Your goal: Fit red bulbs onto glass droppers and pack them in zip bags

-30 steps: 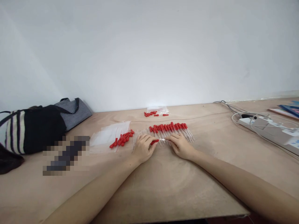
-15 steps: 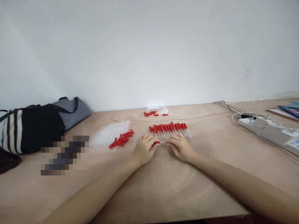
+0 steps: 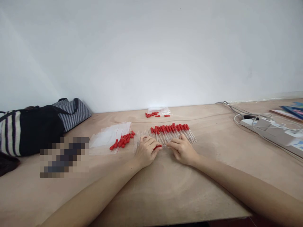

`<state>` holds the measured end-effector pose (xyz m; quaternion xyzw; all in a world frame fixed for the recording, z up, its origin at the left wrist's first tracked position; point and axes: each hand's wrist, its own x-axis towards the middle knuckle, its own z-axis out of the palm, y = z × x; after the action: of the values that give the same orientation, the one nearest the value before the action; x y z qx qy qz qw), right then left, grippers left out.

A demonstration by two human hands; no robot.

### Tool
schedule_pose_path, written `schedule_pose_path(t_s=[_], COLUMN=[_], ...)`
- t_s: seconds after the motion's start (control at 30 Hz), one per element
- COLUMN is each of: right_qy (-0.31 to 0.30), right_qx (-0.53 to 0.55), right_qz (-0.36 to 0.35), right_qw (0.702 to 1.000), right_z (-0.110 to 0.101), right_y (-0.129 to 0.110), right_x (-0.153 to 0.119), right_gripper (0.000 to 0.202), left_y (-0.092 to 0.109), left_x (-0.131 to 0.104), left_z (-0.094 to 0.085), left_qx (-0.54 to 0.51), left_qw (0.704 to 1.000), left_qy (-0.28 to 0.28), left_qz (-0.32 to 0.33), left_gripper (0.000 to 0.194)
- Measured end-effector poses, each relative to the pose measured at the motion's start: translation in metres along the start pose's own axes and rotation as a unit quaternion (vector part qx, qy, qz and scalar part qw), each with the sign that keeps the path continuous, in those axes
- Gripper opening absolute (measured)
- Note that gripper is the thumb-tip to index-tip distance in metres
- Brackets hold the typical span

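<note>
L hand [image 3: 146, 151] pinched narrow on a red rubber bulb [image 3: 157, 147]; R hand [image 3: 183, 149] pinched narrow at the far end of its thin clear tube [image 3: 164, 146], lying level btwn them. Fingertips a bit closer together vs 1 s ago, less tube exposed. From the hands: row of red-topped clear droppers [image 3: 169, 129] at 12 to 1 o'c, same spot as before; loose clear tubes [image 3: 138, 138] at 11; pile of loose red bulbs [image 3: 123, 140] at 10, partly on clear plastic bags [image 3: 109, 135]. Light-brown wooden table [image 3: 165, 189]; black bag w/ white stripes [image 3: 40, 127] at 9 to 10; white power strip [image 3: 272, 127] w/ cables at 2 to 3; plain white wall [image 3: 151, 56] at 12.
</note>
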<state>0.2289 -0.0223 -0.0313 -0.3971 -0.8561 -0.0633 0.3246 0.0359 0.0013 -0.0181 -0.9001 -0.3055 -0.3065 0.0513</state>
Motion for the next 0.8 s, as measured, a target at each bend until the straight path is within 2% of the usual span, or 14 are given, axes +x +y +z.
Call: schedule_pose_path(t_s=[0.3, 0.57, 0.8], right_qy=[-0.076, -0.088, -0.106], right_qx=[0.148, 0.218, 0.291], right_qz=[0.102, 0.134, 0.181], right_qw=[0.981, 0.963, 0.933], right_z=[-0.008, -0.006, 0.001], right_y=[-0.007, -0.009, -0.007], right_x=[0.007, 0.011, 0.011], right_gripper=[0.018, 0.018, 0.017], left_y=[0.003, 0.003, 0.004], left_x=[0.0, 0.0, 0.001], left_z=[-0.001, 0.0, -0.002], left_qx=[0.007, 0.005, -0.003], left_qw=[0.999, 0.998, 0.999], left_qy=[0.015, 0.015, 0.004], left_qz=[0.045, 0.06, 0.051], left_gripper=[0.018, 0.018, 0.018])
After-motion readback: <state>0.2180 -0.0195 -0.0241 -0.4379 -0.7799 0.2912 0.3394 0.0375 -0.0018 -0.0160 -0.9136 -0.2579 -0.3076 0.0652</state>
